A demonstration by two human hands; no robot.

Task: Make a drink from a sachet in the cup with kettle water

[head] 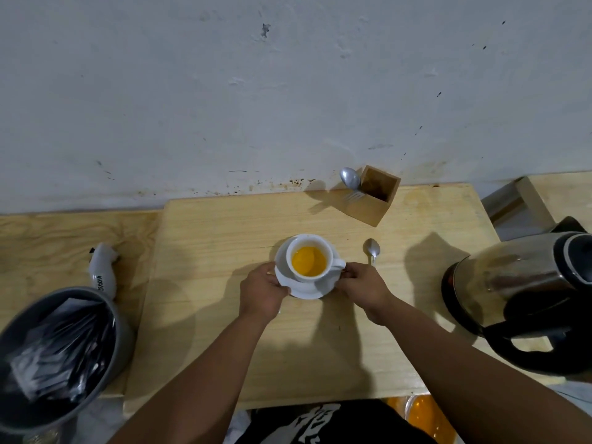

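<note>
Your left hand (263, 291) and right hand (361, 285) each pinch the saucer (304, 288) rim left of the kettle (525, 296), so hold it level there, since the full china cup (309, 258) looks breakable, sloshy and free to slide.

One white cup (309, 258) of orange drink is counted, on one white saucer (304, 288). Two hands are seen at the saucer: left hand (263, 291) on its left edge, right hand (363, 285) on its right. Two spoons are counted: one loose spoon (372, 249) right of the saucer, one spoon (350, 178) in the single wooden holder (378, 197) behind it. One steel kettle (525, 293) is seen far right of the saucer. One grey bin (123, 331) of sachets is seen far left; the sachets cannot be counted.
</note>
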